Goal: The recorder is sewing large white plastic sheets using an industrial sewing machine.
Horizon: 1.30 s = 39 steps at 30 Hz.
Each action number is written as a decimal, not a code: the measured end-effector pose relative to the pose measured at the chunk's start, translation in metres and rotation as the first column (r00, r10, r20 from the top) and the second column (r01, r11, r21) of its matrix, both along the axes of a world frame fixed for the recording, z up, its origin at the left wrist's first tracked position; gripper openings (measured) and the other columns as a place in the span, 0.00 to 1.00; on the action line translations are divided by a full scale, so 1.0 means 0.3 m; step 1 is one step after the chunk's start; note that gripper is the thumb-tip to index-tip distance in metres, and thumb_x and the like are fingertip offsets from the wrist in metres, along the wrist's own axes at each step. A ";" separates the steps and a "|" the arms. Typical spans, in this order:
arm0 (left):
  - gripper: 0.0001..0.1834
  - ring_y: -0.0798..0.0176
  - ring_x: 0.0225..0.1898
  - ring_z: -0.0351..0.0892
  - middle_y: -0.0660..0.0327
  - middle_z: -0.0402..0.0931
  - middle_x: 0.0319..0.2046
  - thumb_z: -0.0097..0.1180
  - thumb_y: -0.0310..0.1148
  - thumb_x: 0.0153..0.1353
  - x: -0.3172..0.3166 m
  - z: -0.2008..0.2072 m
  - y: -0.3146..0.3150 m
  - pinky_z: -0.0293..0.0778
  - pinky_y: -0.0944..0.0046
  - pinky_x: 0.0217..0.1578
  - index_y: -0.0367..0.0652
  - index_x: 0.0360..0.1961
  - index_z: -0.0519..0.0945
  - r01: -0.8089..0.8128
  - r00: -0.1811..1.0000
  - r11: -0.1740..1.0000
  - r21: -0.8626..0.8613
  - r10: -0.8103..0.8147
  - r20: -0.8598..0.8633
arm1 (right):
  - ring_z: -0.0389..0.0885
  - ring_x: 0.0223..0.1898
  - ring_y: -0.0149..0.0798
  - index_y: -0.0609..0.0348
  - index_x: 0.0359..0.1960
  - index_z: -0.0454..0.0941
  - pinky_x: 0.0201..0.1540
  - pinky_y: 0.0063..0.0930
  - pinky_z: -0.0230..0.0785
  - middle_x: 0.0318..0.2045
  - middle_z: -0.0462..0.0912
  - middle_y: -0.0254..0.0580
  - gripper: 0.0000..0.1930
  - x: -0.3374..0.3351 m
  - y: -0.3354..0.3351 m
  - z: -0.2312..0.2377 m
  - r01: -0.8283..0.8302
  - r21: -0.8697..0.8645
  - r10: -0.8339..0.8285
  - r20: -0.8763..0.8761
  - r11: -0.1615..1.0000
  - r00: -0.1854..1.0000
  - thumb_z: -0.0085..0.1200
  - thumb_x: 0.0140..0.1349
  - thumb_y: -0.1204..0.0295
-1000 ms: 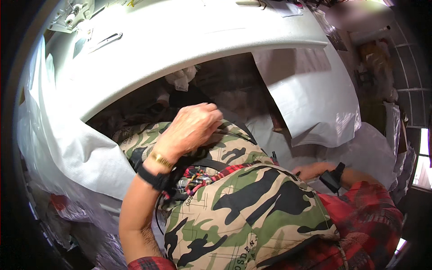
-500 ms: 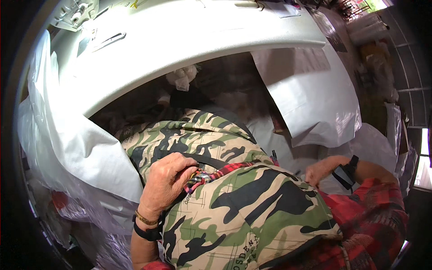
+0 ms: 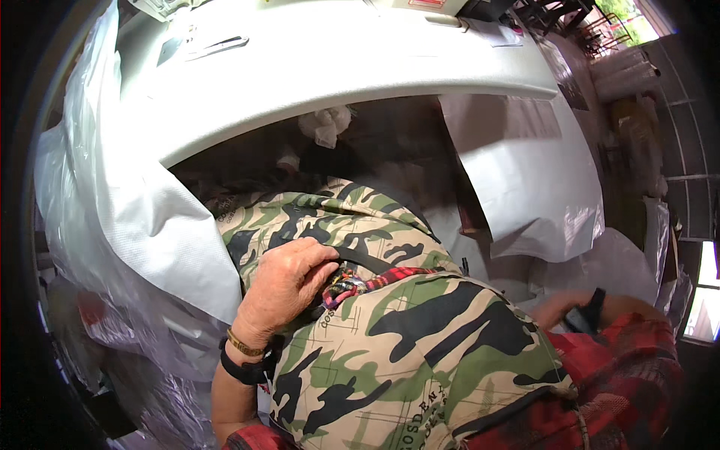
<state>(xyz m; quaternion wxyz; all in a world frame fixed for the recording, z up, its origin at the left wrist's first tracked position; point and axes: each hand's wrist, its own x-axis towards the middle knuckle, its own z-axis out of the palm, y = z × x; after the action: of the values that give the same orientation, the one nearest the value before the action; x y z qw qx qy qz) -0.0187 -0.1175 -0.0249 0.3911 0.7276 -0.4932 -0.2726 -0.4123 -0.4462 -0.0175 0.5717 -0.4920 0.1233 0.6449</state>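
A camouflage apron [image 3: 405, 322] in green, tan and black covers my lap. My left hand [image 3: 289, 281] is closed, thumb against curled fingers, on the apron at a dark band [image 3: 364, 260]. Right beside its fingertips lies a bunched red plaid cloth tie [image 3: 345, 289], running rightward across the apron. At the right, my right hand [image 3: 557, 308] is smeared by motion beside the apron's edge. Its fingers are partly hidden, so I cannot make out a hold on anything.
A white table [image 3: 360, 71] curves across in front of me, with metal tweezers-like tool [image 3: 217, 48] on it. White sheeting [image 3: 169, 240] drapes at the left over clear plastic [image 3: 150, 330]. Another white sheet [image 3: 525, 180] hangs from the table's right. A white bundle [image 3: 326, 124] shows beneath the table.
The view has shifted, so the table sits lower in it. My left hand keeps its hold on the apron. My right hand has moved slightly and become blurred.
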 end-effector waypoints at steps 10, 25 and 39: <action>0.07 0.50 0.31 0.78 0.52 0.77 0.29 0.61 0.28 0.59 0.029 -0.004 0.039 0.72 0.58 0.33 0.36 0.37 0.81 -0.098 0.991 0.989 -0.115 0.107 0.075 | 0.83 0.39 0.31 0.66 0.43 0.83 0.44 0.26 0.77 0.39 0.86 0.40 0.20 0.556 0.008 0.011 0.299 -0.175 -0.257 0.228 0.938 0.939 0.48 0.71 0.59; 0.15 0.47 0.49 0.77 0.50 0.78 0.47 0.62 0.21 0.55 0.064 0.190 0.257 0.74 0.54 0.50 0.34 0.46 0.79 -0.601 0.413 0.627 -0.496 0.775 0.479 | 0.84 0.41 0.34 0.61 0.48 0.80 0.45 0.27 0.75 0.41 0.85 0.42 0.21 1.702 0.333 0.468 0.359 0.269 -0.234 0.962 0.894 -0.139 0.52 0.68 0.54; 0.05 0.44 0.25 0.76 0.52 0.75 0.23 0.61 0.29 0.56 0.019 -0.084 0.349 0.69 0.50 0.26 0.40 0.29 0.77 -0.772 0.298 0.461 -0.438 0.871 0.392 | 0.78 0.51 0.35 0.61 0.54 0.76 0.58 0.27 0.65 0.47 0.82 0.44 0.20 1.813 0.572 0.099 0.453 0.483 -0.475 0.868 0.749 -0.141 0.47 0.72 0.59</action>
<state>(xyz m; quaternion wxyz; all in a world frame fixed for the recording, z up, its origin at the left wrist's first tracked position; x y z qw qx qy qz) -0.0129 -0.0126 -0.0501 0.3667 0.8844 -0.1614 0.2394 0.1317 -0.2748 0.0123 0.6895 -0.7042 -0.1315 -0.1069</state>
